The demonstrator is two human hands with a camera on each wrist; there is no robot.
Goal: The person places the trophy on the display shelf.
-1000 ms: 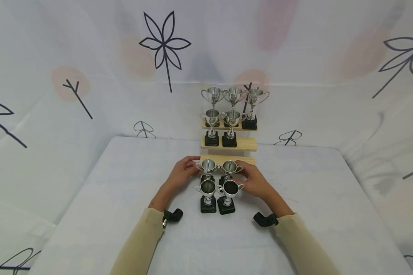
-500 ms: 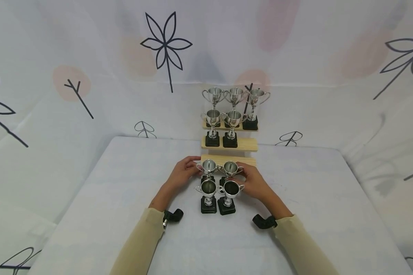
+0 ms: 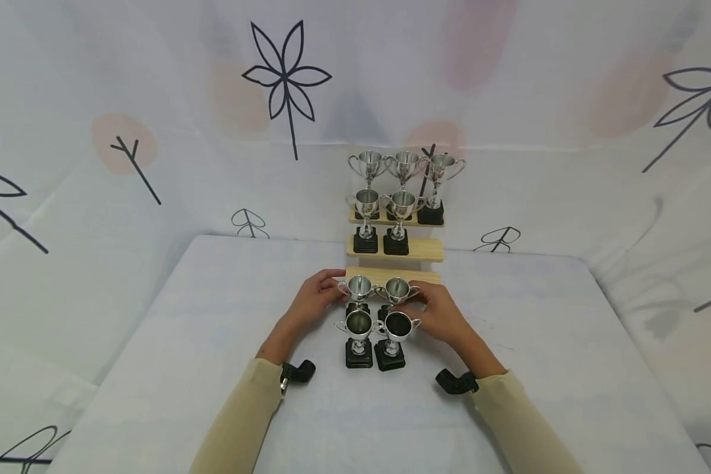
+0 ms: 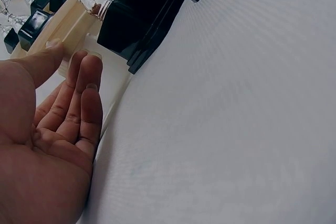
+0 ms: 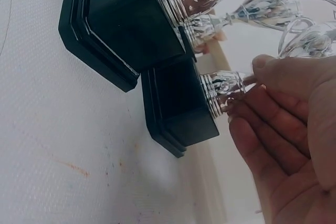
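Note:
Four-row stand-up aside, a tiered wooden rack (image 3: 431, 276) stands at the back of the table, small silver trophies with black bases on its upper two steps. My left hand (image 3: 315, 301) grips the left end of its lowest step, thumb on the wood (image 4: 76, 24) and fingertips beneath in the left wrist view. In front of the rack, my right hand (image 3: 435, 313) pinches the stem of a two-handled trophy (image 3: 397, 289); its black base (image 5: 178, 98) shows in the right wrist view. Beside it stands another trophy (image 3: 359, 288), its base partly hidden.
Two more trophies stand nearer on the white tablecloth (image 3: 355, 421), a left one (image 3: 359, 349) and a right one (image 3: 390, 352), close to both hands. Behind the rack hangs a white cloth (image 3: 213, 184) printed with flowers.

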